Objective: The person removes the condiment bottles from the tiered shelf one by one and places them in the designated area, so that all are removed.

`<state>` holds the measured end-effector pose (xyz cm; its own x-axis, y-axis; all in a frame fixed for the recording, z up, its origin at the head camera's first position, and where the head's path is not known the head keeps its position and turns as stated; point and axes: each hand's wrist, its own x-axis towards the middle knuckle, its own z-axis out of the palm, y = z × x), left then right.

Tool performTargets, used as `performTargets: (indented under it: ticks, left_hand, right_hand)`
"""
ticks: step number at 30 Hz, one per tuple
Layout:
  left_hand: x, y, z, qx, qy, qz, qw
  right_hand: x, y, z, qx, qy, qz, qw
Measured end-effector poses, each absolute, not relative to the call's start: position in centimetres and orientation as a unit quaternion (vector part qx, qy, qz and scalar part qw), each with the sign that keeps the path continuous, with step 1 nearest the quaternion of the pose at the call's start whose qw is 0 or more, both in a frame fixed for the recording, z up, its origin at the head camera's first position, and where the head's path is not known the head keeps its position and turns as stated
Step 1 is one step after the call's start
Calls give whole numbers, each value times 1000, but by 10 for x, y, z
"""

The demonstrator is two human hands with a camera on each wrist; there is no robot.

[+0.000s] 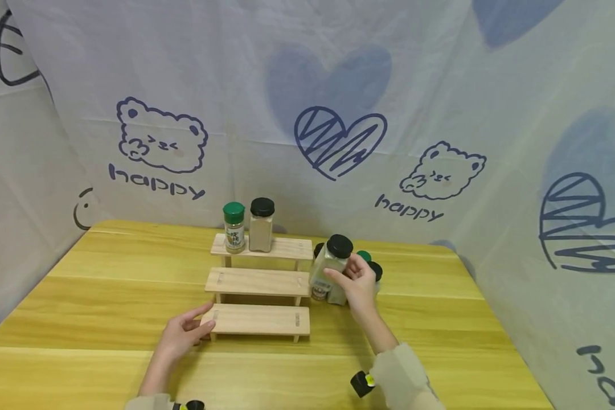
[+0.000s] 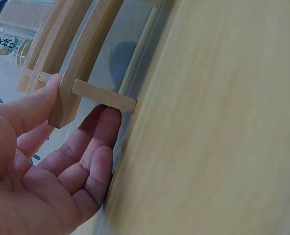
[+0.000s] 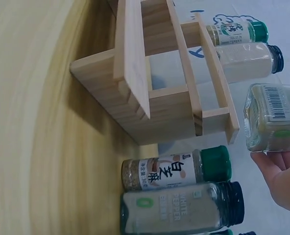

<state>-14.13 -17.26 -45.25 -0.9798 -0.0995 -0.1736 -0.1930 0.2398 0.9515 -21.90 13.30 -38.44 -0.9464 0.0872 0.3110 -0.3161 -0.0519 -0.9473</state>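
My right hand point(image 1: 361, 287) grips a square glass spice jar point(image 1: 321, 269) with a black lid, tilted and raised beside the right end of the tiered wooden rack point(image 1: 258, 282). The jar's barcode label point(image 3: 275, 103) faces the right wrist camera. At the rack's lowest step, my left hand point(image 1: 181, 335) holds the left end, thumb at the board and fingers bent beneath it. On the top step stand a green-lidded seasoning jar point(image 1: 234, 229) and a black-lidded jar point(image 1: 261, 228), side by side. The middle and lowest steps are bare.
Right of the rack, several more jars stand on the wooden table point(image 1: 415, 319), partly hidden by my right hand. Among them are a green-lidded sesame jar point(image 3: 172, 171) and a black-lidded white pepper jar point(image 3: 177, 209). A printed cloth point(image 1: 246, 114) hangs behind the table.
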Motion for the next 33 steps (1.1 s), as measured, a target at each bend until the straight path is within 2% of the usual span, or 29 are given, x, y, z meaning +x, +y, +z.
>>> performTargets:
  ticks: [11,18,33]
  left_hand:
    - [-141,-173,-453,-96,784,612,39]
    - [-141,-173,-453,-95,782,615,39]
    - [-142,-173,-452,-87,784,614,38]
  right_hand:
    - [-207,140,-396,106,-673,724,110]
    - [-201,144,-405,117,-693,703,112]
    - [-196,149,-423,75,-738,666,81]
